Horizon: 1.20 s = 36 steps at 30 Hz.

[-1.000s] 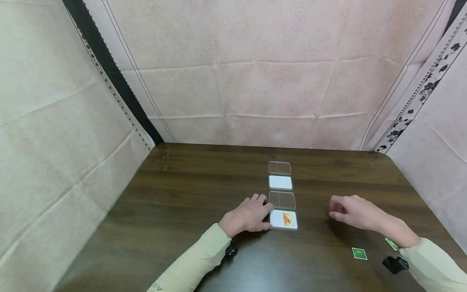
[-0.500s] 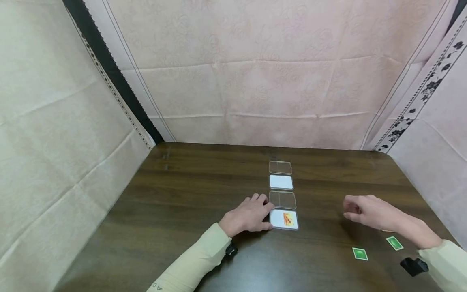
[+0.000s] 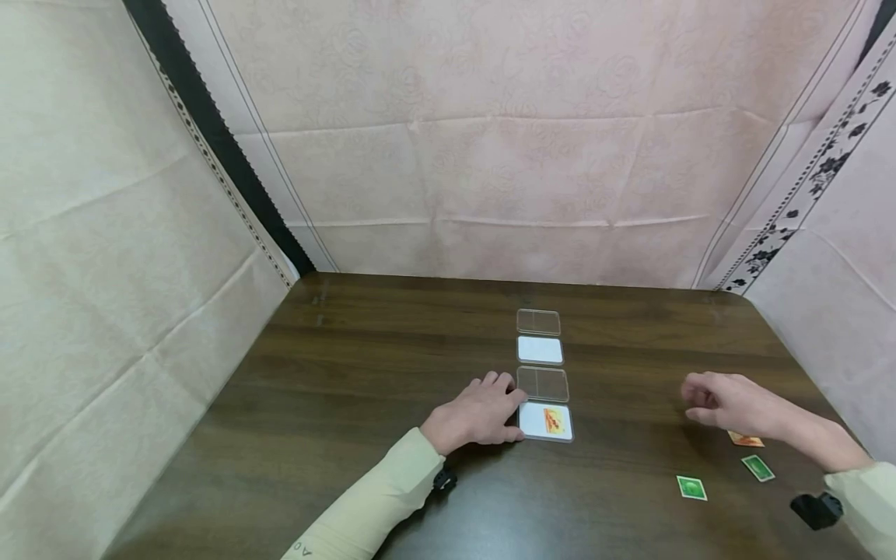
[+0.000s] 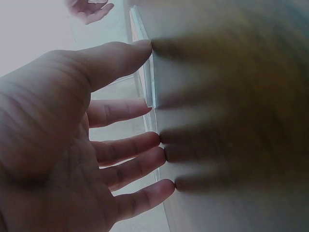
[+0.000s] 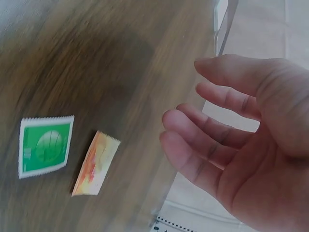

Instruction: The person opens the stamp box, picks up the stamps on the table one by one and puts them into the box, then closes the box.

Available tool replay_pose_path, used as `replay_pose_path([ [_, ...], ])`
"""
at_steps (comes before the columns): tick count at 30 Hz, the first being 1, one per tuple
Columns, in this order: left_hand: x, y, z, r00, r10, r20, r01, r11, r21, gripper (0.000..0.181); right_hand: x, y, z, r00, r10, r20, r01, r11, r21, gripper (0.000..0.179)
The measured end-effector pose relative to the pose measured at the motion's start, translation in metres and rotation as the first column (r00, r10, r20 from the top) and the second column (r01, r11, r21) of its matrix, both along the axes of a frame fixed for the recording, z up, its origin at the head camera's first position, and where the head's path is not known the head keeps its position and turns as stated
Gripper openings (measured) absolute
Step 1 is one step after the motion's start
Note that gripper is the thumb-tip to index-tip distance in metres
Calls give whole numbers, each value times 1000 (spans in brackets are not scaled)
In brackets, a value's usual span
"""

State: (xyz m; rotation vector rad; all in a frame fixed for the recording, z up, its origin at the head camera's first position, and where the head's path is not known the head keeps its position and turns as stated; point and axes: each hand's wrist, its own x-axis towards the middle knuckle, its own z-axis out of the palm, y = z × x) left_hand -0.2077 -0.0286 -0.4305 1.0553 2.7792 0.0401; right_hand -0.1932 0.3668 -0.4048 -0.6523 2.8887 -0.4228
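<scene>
My left hand (image 3: 479, 412) rests at the left edge of an open flat case (image 3: 530, 420) with a white inside. In the left wrist view the thumb (image 4: 111, 63) and index fingertip touch the case's edge, while the other fingers reach down nearly straight. An orange-yellow stamp (image 3: 554, 421) lies inside the case. Over the table on the right, my right hand (image 3: 738, 406) hovers with loosely bent fingers and nothing between them. Nearest to it is another orange stamp (image 3: 747, 440), partly covered by the forearm. Two green stamps (image 3: 691, 488) lie closer to me.
Beyond the first case's clear lid (image 3: 542, 383) lies a second open case (image 3: 540, 350), white inside, with its transparent lid (image 3: 538, 322) farthest back. The wooden table (image 3: 392, 334) is enclosed by pale cloth hangings (image 3: 518, 171) at the back and both sides.
My right hand has moved to the right, away from the cases. The second green stamp and the orange stamp on the table have come into view. My left hand stays put.
</scene>
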Motion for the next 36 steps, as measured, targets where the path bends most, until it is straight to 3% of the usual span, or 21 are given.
replay_pose_path([
  [16, 0, 1, 1, 1000, -10, -3, 10, 1000, 10, 54, 1, 32, -6, 999, -39, 19, 37, 996, 78, 22],
  [25, 0, 1, 3, 1000, -5, 1, 5, 1000, 9, 55, -4, 47, -5, 982, -92, 163, 76, 992, 103, 24],
  [36, 1, 1, 1, 1000, -6, 1, 6, 1000, 12, 55, -5, 57, -14, 967, -130, 218, 107, 987, 116, 23],
])
